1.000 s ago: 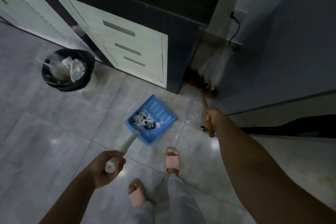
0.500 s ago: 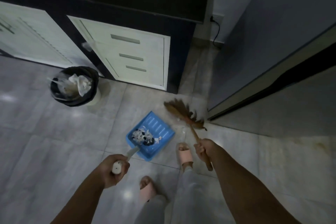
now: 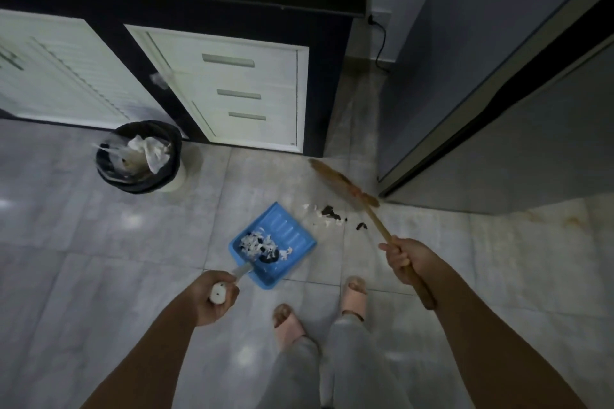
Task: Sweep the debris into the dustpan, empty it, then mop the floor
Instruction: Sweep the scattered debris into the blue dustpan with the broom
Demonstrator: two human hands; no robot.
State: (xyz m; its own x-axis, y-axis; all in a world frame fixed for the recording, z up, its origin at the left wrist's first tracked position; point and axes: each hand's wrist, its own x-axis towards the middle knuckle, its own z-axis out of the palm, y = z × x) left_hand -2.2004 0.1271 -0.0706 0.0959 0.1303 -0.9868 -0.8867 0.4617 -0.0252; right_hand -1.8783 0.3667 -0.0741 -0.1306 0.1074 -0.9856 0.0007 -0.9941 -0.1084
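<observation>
With right hand (image 3: 403,259) wrapped round the stiff broom (image 3: 340,183) shaft and left hand (image 3: 212,297) gripping the light dustpan (image 3: 289,229) handle, sweep gently the loose, presumably featherlight debris (image 3: 329,212) lying just beside the pan's lip.

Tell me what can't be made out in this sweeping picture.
All in the head view.
Blurred by motion: broom head; floor contact unclear.
Too small and dim: floor debris.
Hidden under crumpled white waste: lower contents of the bin.
Hidden inside the left hand: part of the dustpan handle.
Hidden inside the right hand: part of the broom handle.
</observation>
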